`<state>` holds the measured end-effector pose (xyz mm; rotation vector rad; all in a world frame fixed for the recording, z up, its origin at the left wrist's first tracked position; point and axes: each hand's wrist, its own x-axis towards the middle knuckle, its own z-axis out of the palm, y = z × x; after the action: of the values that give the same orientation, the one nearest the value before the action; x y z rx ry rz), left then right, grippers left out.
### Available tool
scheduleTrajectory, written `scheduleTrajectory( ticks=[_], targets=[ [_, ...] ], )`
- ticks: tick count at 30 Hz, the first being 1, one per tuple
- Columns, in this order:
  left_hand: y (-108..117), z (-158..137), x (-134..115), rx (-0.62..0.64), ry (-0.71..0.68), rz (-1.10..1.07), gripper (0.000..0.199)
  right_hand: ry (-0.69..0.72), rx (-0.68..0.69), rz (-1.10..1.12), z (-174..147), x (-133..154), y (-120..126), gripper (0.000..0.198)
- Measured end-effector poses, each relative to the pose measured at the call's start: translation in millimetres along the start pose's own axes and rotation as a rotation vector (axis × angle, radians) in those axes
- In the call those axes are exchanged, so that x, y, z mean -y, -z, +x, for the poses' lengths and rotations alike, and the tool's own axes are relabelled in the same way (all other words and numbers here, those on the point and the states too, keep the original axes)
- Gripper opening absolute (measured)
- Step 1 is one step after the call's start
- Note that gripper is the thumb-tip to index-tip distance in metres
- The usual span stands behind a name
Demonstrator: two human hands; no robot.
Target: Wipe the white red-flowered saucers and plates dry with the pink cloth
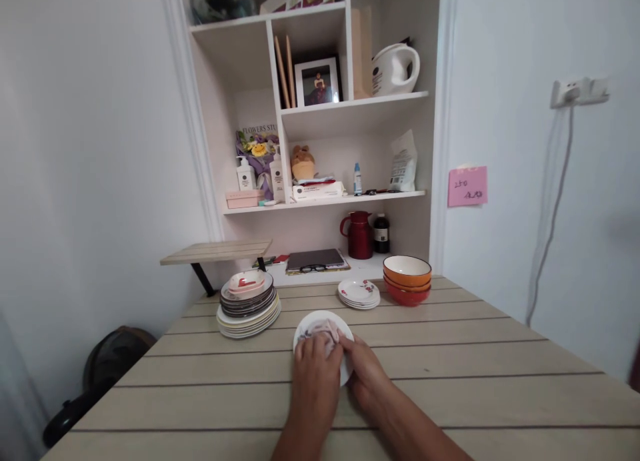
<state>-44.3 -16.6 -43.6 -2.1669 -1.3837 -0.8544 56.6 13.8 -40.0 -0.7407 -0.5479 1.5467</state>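
Observation:
A small white plate (303, 325) is tilted up a little above the front middle of the table. My right hand (369, 373) grips its right rim, thumb on top and fingers underneath. My left hand (316, 378) is closed over a crumpled pale pink cloth (327, 329) and presses it onto the plate's face. The cloth and my left hand cover most of the plate's middle. Behind the plate stands a short stack of small flower-patterned plates (359, 293).
On the slatted table (480, 367), stacked plates with small dishes on top (249, 305) stand left, and orange and red bowls (407, 281) right. Behind are a laptop (315, 259), a red jug (359, 235) and a dark bottle (381, 233). A raised wooden shelf (215, 251) overhangs the back left.

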Motion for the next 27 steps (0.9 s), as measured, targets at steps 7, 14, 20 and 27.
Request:
scheduleTrajectory(
  ticks=[7, 14, 20, 27],
  targets=[
    [2, 4, 18, -0.021, 0.314, 0.053, 0.031, 0.028, -0.044, -0.031, -2, -3, -3, 0.028],
    [-1, 0, 13, 0.086, 0.207, 0.042, 0.036, 0.054, -0.161, -0.001, 6, 6, 6, 0.027],
    [0, 1, 11, 0.160, 0.163, -0.014, 0.041, 0.080, -0.101, -0.019, 6, 1, 7, 0.030],
    [-1, 4, 29, 0.202, 0.484, -0.029, 0.039, 0.059, -0.073, -0.027, 1, -1, -1, 0.028]
  ],
)
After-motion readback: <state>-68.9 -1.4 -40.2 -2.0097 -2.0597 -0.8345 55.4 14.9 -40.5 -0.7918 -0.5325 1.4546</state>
